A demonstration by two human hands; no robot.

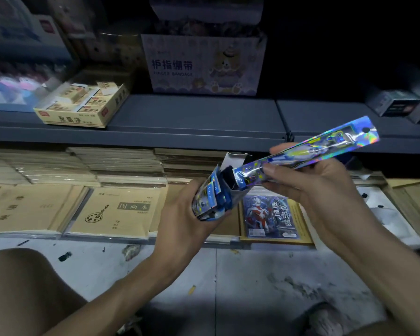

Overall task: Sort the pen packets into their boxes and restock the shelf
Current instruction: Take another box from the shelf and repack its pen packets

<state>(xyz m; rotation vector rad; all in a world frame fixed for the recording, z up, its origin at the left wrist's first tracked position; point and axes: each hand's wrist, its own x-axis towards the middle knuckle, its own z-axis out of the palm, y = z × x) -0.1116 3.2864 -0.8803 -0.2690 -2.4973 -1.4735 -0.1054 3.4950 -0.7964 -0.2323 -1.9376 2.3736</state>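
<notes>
Head view, looking down at a dim shop shelf: the left hand (180, 214) is wrapped round the lower part of a blue holographic pen box (212, 190), fingers curled about its far side, holding it tilted with its mouth up and to the right. The box's white flap (235, 157) stands lifted at the top. The right hand (313, 187) pinches a long holographic pen packet (308, 151) near its lower third, thumb above and fingers beneath. The packet slants up to the right, its hang-hole end high in the air and its lower end at the box mouth. In this light it seems to be just entering, though I cannot tell how far in it is.

Both hands hover in front of the grey shelf (204, 117). Near the shelf's front left edge sits a yellow eraser box (83, 110), lid off, turned at an angle. Toward the back, near the middle, stands a pale finger bandage box (204, 64) with a bear printed on it. Small dark boxes (395, 105) sit at the far right end.

Below the shelf lie stacks of brown drawing books (114, 212), the front one showing a palette and brush. Just right of them, under the right hand, is a coloured paper pack (269, 217) with a red and silver figure. A bare knee (22, 287) fills the lower left corner above the scuffed grey floor (228, 275).
</notes>
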